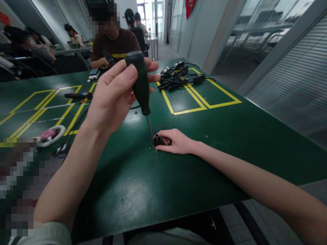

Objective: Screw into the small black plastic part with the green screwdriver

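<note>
My left hand (114, 86) grips the dark handle of a screwdriver (139, 80) between thumb and fingers, with some fingertips stretched out past it. The screwdriver tilts slightly, its thin shaft pointing down to a small black part (156, 139) on the green table. Around that part my right hand (175, 141) is closed, thumb and fingers pinching it against the tabletop. A short metal tube stands up from the part's top. The shaft's tip meets the part's left side; the exact contact is too small to make out. A tiny metal piece (150, 148) lies just left of it.
The green table (122, 190) carries yellow tape outlines. A heap of black cables and parts (180, 76) lies at the back right. On the left are a dark pen-like tool (78, 95) and a white ring-shaped roll (51, 135). Across the table sits a person (114, 44) holding a tool.
</note>
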{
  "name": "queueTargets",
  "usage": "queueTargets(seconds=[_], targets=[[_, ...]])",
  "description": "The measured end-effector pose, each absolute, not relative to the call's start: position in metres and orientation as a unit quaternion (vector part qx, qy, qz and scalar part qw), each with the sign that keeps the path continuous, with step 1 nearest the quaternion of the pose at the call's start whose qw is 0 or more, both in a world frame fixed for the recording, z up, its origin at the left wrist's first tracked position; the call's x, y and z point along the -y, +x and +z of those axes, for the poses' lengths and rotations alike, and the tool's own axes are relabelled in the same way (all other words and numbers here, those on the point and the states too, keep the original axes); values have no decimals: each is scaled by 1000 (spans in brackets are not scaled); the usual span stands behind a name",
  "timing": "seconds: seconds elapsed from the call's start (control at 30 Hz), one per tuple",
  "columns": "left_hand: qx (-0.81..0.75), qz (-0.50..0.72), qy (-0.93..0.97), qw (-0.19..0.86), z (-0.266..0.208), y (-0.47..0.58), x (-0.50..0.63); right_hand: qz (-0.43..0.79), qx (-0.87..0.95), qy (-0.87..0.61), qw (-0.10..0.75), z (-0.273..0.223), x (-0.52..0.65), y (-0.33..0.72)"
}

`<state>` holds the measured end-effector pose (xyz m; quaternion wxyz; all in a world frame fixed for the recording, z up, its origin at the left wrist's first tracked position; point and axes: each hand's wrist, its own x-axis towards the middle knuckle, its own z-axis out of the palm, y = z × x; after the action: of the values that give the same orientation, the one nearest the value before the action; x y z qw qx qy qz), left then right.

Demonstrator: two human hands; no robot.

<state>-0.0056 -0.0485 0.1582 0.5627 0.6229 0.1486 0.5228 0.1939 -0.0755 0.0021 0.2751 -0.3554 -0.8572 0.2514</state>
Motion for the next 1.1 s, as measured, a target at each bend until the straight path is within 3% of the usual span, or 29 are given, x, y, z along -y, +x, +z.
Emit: queueTargets(seconds=[0.4,1.1], targets=[[-126,538,641,533,158,-6,45,254,857,-352,279,2,75,194],[-141,503,571,633,169,-3,56,250,859,-353,273,3,75,193]])
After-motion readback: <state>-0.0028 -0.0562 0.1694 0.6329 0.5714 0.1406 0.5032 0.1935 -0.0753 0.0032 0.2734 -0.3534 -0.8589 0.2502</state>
